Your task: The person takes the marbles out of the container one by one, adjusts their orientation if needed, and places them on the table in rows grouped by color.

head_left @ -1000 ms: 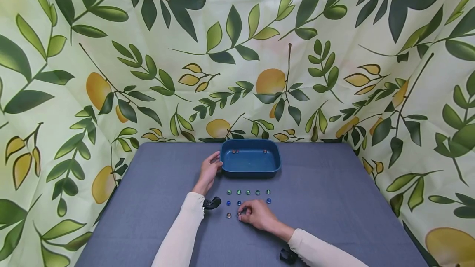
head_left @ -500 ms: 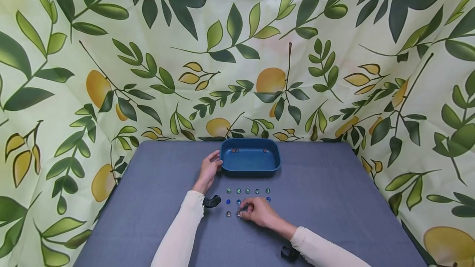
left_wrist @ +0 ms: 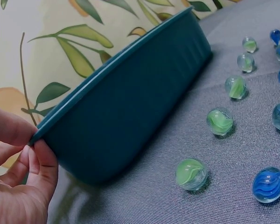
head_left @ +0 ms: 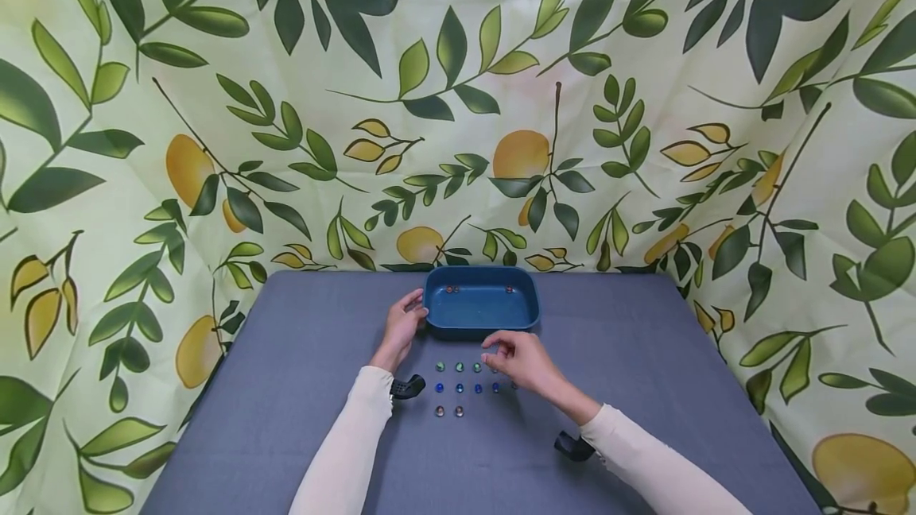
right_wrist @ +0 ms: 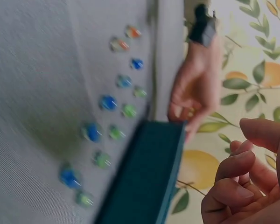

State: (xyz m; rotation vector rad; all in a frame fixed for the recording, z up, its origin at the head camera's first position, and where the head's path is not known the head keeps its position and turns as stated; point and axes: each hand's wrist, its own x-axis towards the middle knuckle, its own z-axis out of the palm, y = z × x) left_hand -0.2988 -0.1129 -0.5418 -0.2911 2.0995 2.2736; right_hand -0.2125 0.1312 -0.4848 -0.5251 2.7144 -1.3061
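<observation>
My left hand point(head_left: 402, 328) pinches the left rim of a blue plastic bin point(head_left: 483, 334) between thumb and fingers; the left wrist view shows the grip on the bin's corner. Inside the bin lie three orange-brown marbles point(head_left: 510, 289). My right hand point(head_left: 522, 358) hovers over the right end of the marble rows, fingers loosely bent, and the right wrist view shows nothing between thumb and fingertips. In front of the bin are a row of green marbles point(left_wrist: 220, 121), a row of blue marbles point(left_wrist: 269, 185) and two orange marbles point(head_left: 459, 412). The right hand hides some marbles in the head view.
A grey cloth covers the table point(head_left: 322, 420). Behind and beside it hangs a leaf-and-lemon patterned curtain point(head_left: 458, 141), with the bin close to its foot. Each wrist wears a black camera mount point(head_left: 408, 387).
My right hand has let go of the second orange marble in the nearest row and moved up and right, toward the bin. The left hand stays on the bin's rim.
</observation>
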